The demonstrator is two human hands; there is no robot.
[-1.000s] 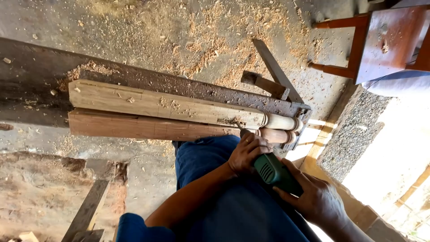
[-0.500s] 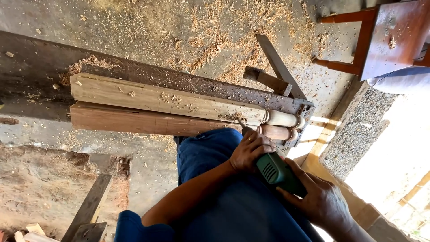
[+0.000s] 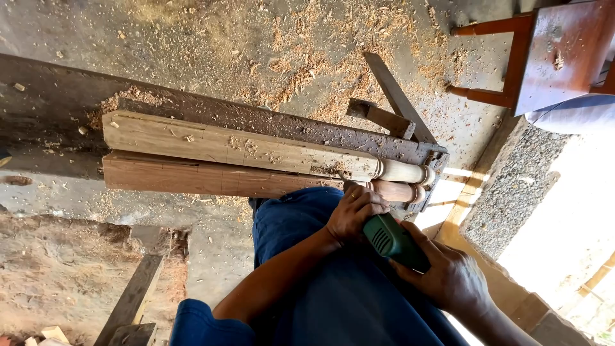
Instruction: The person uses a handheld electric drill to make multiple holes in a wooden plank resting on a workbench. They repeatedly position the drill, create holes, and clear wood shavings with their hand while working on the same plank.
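1. Two hands are working one green power tool (image 3: 392, 241), and it is sitting just below the turned ends of the two wooden legs, over the person's blue-trousered thigh (image 3: 333, 301).
2. The left hand (image 3: 354, 211) is closing around the front of the tool, fingers curled tight and knuckles pressing right up against the darker leg (image 3: 211, 179).
3. The right hand (image 3: 448, 275) is wrapping the rear of the green body, fingers folded over it in a firm grip.
4. Two legs are lying side by side on one long dark workbench beam (image 3: 57, 96): the paler leg (image 3: 237, 144) is resting farther from the tool, and the darker one is lying between it and the tool, the two touching along their length.
5. Each leg is running square for most of its length and showing one rounded, ringed end near the tool.
6. One heap of shavings (image 3: 125, 99) is sitting on the beam at the far end of the legs, well apart from the tool.
7. One red-brown wooden table (image 3: 557, 54) is standing beyond the beam, well apart from the tool.
8. The tool's working tip is hiding behind the left hand.
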